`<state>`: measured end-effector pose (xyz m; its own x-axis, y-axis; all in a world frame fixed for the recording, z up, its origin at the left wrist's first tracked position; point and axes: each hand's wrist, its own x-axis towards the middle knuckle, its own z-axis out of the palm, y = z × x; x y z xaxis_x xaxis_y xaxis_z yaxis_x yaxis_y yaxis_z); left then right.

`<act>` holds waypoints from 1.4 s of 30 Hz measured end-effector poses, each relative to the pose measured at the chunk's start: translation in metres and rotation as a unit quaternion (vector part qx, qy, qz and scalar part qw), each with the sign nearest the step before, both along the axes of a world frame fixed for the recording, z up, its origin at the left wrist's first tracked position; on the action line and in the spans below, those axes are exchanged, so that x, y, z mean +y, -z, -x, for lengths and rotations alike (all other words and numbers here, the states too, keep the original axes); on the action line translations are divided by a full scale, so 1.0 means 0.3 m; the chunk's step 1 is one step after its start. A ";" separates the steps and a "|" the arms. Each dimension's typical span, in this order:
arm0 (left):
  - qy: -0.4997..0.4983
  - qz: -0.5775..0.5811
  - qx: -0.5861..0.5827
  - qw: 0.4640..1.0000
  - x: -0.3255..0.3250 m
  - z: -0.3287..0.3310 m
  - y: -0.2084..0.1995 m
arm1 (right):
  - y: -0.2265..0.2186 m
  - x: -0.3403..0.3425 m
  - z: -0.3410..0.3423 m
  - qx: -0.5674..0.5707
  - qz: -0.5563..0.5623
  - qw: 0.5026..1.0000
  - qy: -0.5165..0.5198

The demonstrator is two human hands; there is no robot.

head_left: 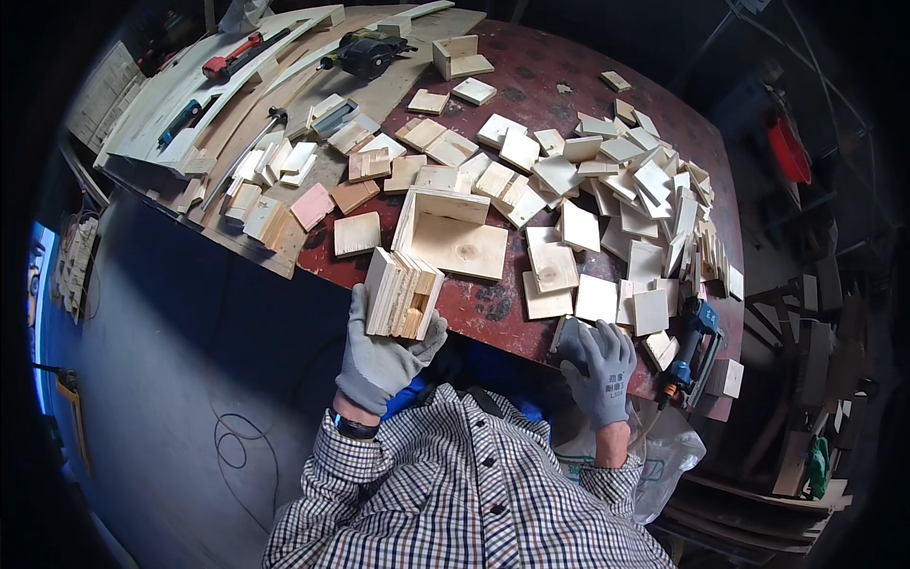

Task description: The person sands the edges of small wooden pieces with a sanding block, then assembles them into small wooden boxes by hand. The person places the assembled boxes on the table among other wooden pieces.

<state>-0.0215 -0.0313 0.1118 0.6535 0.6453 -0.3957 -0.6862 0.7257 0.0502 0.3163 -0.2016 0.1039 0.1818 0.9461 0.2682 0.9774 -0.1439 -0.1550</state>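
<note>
A stack of square wooden pieces [406, 294] stands on edge in my left hand [377, 365], just off the table's near edge. The gloved fingers and thumb hold it from below and the sides. My right hand [602, 375], also in a grey glove, is at the near edge with its fingers bent over a small dark grey thing [573, 339]. Its kind is unclear, as the hand partly covers it. Beyond the left hand, a corner assembly of joined boards [453, 248] rests on the table. Loose wooden squares [555, 266] lie beyond the right hand.
The red table [512, 303] bears a large heap of wooden squares [654, 180]. A blue nail gun [697, 346] lies at the right edge. Further left are a circular saw [365, 55], a hammer [251, 147], a red tool [232, 59] and long boards [190, 85].
</note>
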 end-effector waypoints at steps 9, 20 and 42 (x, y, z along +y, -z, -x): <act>0.071 -0.232 0.171 0.955 -0.035 -0.087 -0.070 | -0.235 0.154 0.294 0.378 -0.126 0.908 -0.133; 0.253 -0.648 0.315 0.646 -0.023 -0.233 -0.188 | -0.133 0.014 0.275 0.770 -0.095 0.631 0.029; 0.157 -0.517 0.474 0.696 0.069 -0.065 0.001 | 0.259 -0.926 -0.356 0.155 0.300 0.738 0.584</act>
<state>-0.0021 -0.0107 0.1115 0.5879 0.7897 -0.1755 0.1944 0.0727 0.9782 0.4231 -0.4793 0.0261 0.9323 0.0275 -0.3607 0.0637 -0.9940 0.0888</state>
